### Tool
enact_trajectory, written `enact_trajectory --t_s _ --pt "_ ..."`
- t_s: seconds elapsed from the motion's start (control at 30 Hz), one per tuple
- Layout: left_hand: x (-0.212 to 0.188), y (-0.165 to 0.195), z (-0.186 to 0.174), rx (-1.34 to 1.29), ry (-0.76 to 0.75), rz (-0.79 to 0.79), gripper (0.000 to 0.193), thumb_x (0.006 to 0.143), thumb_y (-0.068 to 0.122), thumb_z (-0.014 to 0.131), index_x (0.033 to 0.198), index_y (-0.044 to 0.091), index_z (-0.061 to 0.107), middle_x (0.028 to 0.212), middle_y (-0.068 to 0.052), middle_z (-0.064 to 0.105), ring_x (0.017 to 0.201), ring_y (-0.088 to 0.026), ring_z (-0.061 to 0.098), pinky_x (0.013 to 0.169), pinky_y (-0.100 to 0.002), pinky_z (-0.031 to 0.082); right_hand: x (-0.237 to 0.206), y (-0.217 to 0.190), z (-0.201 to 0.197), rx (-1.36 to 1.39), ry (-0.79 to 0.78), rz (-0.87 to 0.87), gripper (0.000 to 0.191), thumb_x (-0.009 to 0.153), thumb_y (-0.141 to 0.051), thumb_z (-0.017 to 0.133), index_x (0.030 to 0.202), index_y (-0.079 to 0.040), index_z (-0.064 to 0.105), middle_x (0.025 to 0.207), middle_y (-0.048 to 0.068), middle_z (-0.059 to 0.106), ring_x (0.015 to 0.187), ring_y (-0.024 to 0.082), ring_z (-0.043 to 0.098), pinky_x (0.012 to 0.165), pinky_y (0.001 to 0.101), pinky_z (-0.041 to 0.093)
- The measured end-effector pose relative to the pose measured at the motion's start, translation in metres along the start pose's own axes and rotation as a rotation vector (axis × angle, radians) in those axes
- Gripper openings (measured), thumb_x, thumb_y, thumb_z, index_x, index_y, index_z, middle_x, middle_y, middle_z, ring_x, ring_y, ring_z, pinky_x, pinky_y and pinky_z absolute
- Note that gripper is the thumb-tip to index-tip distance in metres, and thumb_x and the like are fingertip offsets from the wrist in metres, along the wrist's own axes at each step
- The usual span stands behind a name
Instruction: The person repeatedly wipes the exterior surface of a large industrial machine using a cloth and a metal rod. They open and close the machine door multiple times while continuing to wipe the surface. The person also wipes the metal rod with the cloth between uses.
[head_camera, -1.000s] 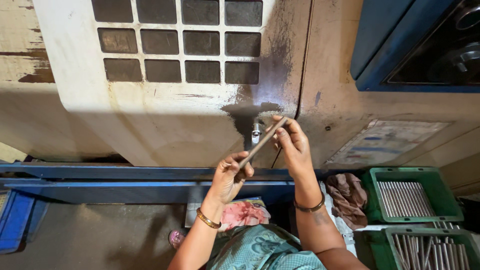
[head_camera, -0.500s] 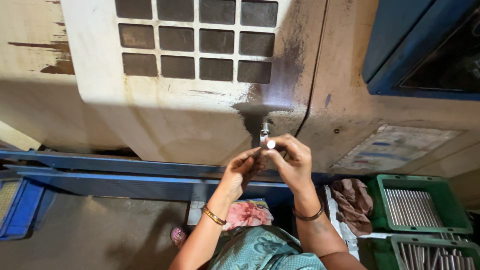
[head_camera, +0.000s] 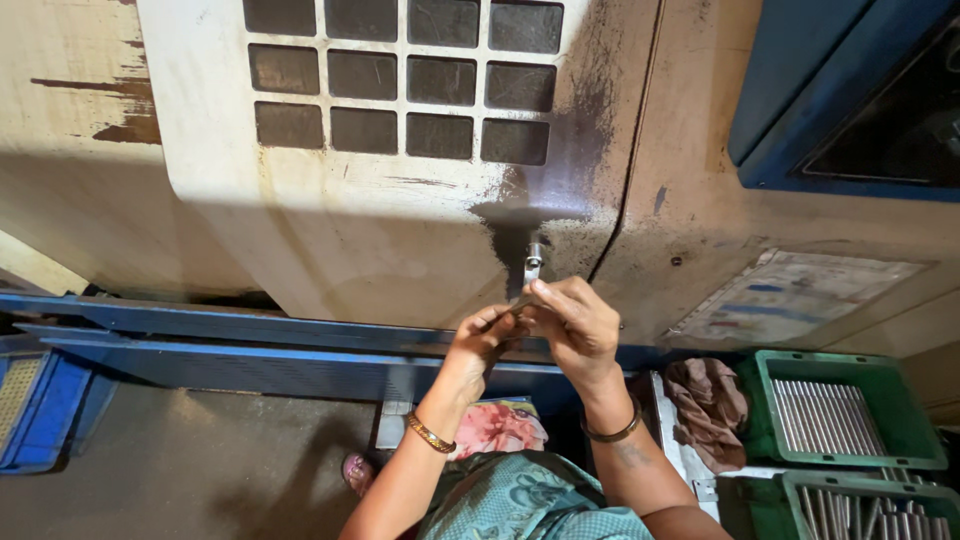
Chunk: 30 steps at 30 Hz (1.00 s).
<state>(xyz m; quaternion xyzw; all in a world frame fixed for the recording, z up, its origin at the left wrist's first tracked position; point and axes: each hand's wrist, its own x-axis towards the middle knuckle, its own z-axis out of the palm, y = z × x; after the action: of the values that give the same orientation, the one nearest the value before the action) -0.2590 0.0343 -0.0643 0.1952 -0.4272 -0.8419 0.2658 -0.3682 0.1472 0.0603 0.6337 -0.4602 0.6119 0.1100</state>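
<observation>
- Here, in the head view, both hands meet at the centre of the frame, just below a small metal gauge (head_camera: 533, 264) that sticks out of the dirty cream machine housing (head_camera: 380, 240).
- The left hand (head_camera: 480, 345) is closed, its fingers pinching the lower end of a thin metal rod (head_camera: 517, 301); a gold bangle sits on its wrist.
- The right hand (head_camera: 578, 328) is closed too, its fingers curled round the rod's upper end, right under the gauge; a dark bangle rings that wrist.
- The rod lies tilted between the two hands, mostly hidden by the fingers.
- A grid of dark square openings (head_camera: 400, 85) fills the upper centre of the frame.
- At the lower right, two green crates (head_camera: 850, 405) hold rows of similar metal rods, with a brownish rag (head_camera: 712, 410) just to their left.
- A blue rail (head_camera: 250, 335) runs across the left middle.
</observation>
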Motion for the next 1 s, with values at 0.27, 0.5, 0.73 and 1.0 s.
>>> enact_trajectory --t_s 0.27,0.5,0.73,1.0 --pt "-0.004 -0.001 -0.006 -0.178 -0.083 0.194 0.020 0.094 0.018 0.077 0.102 0.002 0.068 0.097 -0.007 0.076 0.093 -0.016 0.071 0.088 -0.029 0.055 -0.014 0.028 -0.007 0.324 0.346 0.343 0.034 0.102 0.003 0.067 0.135 -0.004 0.063 0.101 0.012 0.074 0.088 0.019 0.075 0.075 0.0306 0.065" --pt "-0.023 0.018 0.008 -0.127 -0.155 0.378 0.029 0.086 0.015 0.081 0.110 0.003 0.071 0.093 -0.008 0.076 0.086 -0.016 0.072 0.084 -0.030 0.060 -0.010 0.048 -0.004 0.895 0.527 0.619 0.036 0.100 -0.006 0.069 0.134 -0.003 0.060 0.097 0.015 0.075 0.078 0.016 0.072 0.065 0.0263 0.061" --pt "-0.057 0.052 0.047 0.188 -0.135 0.479 0.032 0.088 -0.003 0.078 0.120 -0.003 0.073 0.101 -0.010 0.077 0.094 -0.015 0.075 0.087 -0.028 0.060 -0.018 0.058 0.018 0.960 0.416 0.911 0.035 0.100 -0.017 0.067 0.131 -0.002 0.064 0.093 0.010 0.072 0.074 0.013 0.070 0.065 0.0255 0.059" --pt "-0.080 0.093 0.082 0.342 -0.047 0.488 0.040 0.090 -0.006 0.073 0.129 -0.002 0.067 0.107 -0.009 0.077 0.099 -0.011 0.073 0.089 -0.026 0.061 -0.041 0.060 0.044 1.243 -0.005 1.157 0.042 0.109 -0.023 0.054 0.135 0.010 0.057 0.101 0.018 0.072 0.081 0.021 0.073 0.073 0.0316 0.062"
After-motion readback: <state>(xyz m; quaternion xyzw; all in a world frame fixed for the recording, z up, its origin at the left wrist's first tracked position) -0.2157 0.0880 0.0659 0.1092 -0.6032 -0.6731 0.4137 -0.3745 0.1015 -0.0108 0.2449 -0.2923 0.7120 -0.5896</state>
